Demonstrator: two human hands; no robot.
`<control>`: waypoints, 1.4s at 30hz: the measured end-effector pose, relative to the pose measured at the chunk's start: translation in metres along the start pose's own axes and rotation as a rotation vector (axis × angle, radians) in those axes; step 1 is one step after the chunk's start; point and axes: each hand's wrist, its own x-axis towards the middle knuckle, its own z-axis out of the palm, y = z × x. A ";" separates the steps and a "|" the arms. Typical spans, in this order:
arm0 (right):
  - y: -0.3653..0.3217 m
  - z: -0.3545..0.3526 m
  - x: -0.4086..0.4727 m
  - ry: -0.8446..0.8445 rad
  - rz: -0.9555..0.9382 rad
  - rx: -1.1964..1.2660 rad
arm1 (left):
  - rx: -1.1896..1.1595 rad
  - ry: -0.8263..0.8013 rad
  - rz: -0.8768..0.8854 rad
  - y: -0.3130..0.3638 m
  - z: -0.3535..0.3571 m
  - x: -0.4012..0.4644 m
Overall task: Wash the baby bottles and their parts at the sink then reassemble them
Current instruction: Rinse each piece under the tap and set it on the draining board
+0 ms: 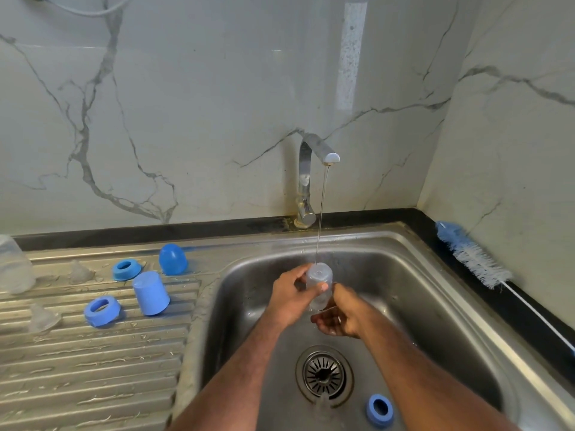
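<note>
A clear baby bottle [319,281] is held base-up over the sink [435,275], under a thin stream from the tap [314,157]. My left hand [291,295] grips the bottle's side. My right hand [337,318] lies cupped, palm up, just under the bottle's lower end. On the draining board [93,368] lie two blue collar rings [126,269] [102,311], a blue cap [151,293], a blue dome cap [173,259], two clear teats [79,272] [42,318] and another clear bottle [14,265] at the far left. A third blue ring [379,410] lies in the basin.
A bottle brush [473,256] with blue and white bristles lies on the black counter edge at the right, along the marble wall. The drain strainer [324,375] sits in the basin's middle, near me. The draining board is wet.
</note>
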 end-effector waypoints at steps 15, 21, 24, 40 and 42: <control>-0.007 0.002 -0.006 -0.011 -0.347 0.027 | -0.128 -0.083 -0.329 0.004 -0.010 -0.005; -0.003 0.009 -0.009 -0.015 -0.511 -0.363 | 0.274 -0.112 -0.280 -0.008 -0.014 -0.004; -0.004 0.008 -0.006 0.077 -0.614 -0.604 | 0.339 -0.149 -0.319 -0.011 -0.018 -0.001; -0.003 0.013 0.002 0.092 -0.708 -0.682 | 0.374 -0.166 -0.331 -0.010 -0.019 -0.002; -0.003 0.012 0.001 0.144 -0.686 -0.575 | 0.354 -0.134 -0.341 -0.009 -0.020 -0.002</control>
